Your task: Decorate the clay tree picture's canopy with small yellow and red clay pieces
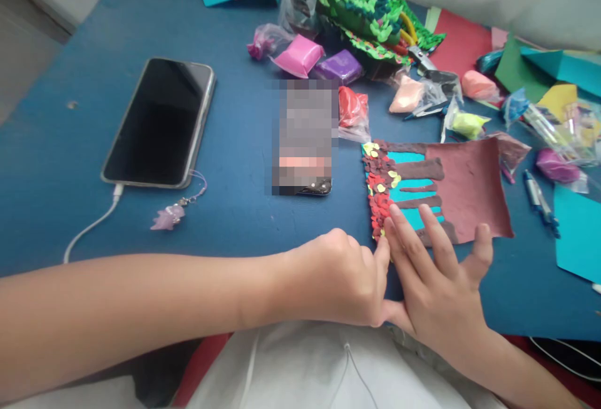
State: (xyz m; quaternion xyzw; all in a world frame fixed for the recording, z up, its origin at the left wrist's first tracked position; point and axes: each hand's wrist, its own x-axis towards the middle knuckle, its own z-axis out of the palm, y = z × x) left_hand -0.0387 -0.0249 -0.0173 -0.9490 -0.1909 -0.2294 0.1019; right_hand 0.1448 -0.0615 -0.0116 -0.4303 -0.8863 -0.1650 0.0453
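A clay picture (474,177) lies on the table, with a mauve-brown ground, dark brown trunks over turquoise, and small red, brown and yellow clay bits along its left edge. My left hand (345,280) is curled closed, its index fingertip at the picture's near left corner; the thumb and anything pinched there are hidden. Spread across the near side of the picture, my right hand (439,277) is open, its fingertips resting on the red bits and trunks. Both hands meet near the right thumb.
To the left are a large phone (159,124) on a white cable and a star-like charm (168,216). A blurred phone (307,139) lies mid-table. Behind are bagged pink clay (300,56), purple clay (340,67), red clay (352,108) and a green leafy clay piece (361,5). Pens (541,202) sit at right.
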